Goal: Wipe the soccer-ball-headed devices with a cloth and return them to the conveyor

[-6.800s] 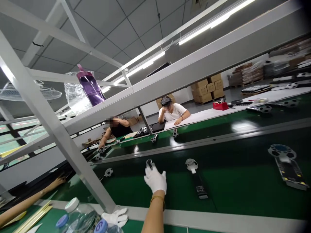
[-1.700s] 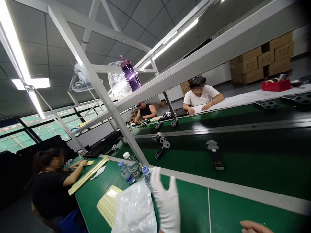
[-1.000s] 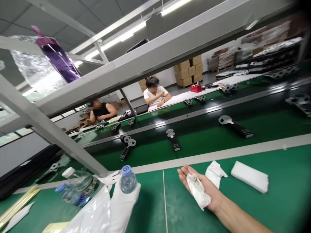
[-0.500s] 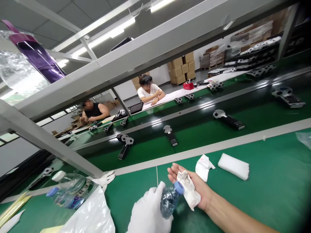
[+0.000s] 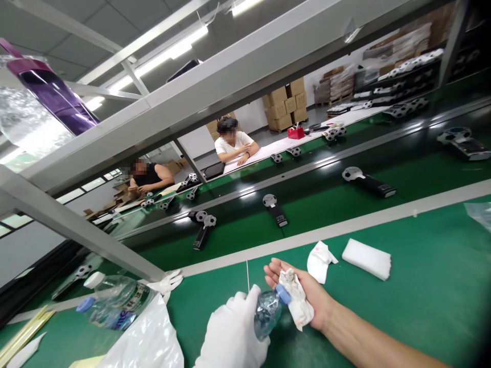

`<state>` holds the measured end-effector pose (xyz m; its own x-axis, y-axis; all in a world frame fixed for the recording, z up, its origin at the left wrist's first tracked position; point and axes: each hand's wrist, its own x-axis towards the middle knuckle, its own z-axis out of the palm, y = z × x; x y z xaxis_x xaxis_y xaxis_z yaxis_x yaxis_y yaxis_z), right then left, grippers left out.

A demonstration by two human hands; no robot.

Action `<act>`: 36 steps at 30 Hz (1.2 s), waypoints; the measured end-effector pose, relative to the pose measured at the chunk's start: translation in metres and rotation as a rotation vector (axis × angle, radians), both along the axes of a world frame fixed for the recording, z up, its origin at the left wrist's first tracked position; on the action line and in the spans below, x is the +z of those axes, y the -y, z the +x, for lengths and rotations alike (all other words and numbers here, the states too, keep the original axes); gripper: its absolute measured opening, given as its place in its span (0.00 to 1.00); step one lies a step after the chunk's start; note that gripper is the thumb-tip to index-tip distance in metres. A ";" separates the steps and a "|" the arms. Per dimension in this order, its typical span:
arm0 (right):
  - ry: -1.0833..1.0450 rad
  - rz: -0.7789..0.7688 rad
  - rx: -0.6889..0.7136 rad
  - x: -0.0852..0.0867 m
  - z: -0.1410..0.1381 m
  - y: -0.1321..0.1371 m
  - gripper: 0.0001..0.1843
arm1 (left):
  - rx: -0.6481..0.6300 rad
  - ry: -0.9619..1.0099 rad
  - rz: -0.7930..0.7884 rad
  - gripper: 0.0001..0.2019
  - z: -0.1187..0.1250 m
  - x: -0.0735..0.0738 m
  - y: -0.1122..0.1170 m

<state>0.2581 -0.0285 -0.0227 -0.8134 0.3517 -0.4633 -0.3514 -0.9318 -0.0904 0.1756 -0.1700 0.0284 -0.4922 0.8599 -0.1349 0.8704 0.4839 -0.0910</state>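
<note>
The table stretched beneath the bottle. On the bottle's left, the gloved left hand gripped it with curled fingers; on its right, the bare right hand faced upward, fingers extended, a crumpled tissue on its palm beside the blue cap.

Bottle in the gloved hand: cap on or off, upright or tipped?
Tipped, blue cap on: the bottle slants in the left hand, capped end toward the right hand.
</note>
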 end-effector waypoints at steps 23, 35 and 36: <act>0.099 -0.006 -0.013 -0.006 -0.006 -0.001 0.09 | 0.032 0.007 -0.162 0.34 -0.001 0.006 -0.012; 0.039 -0.096 0.002 -0.018 -0.017 -0.010 0.13 | 0.444 0.286 0.533 0.39 -0.057 -0.023 0.001; 0.039 -0.103 -0.002 -0.022 -0.016 -0.012 0.12 | 0.496 0.317 0.715 0.38 -0.072 -0.028 0.005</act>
<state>0.2425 -0.0163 -0.0451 -0.7932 0.3025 -0.5285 -0.3518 -0.9361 -0.0078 0.1038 -0.1750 0.0009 -0.8570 0.4912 0.1556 0.4819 0.6572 0.5795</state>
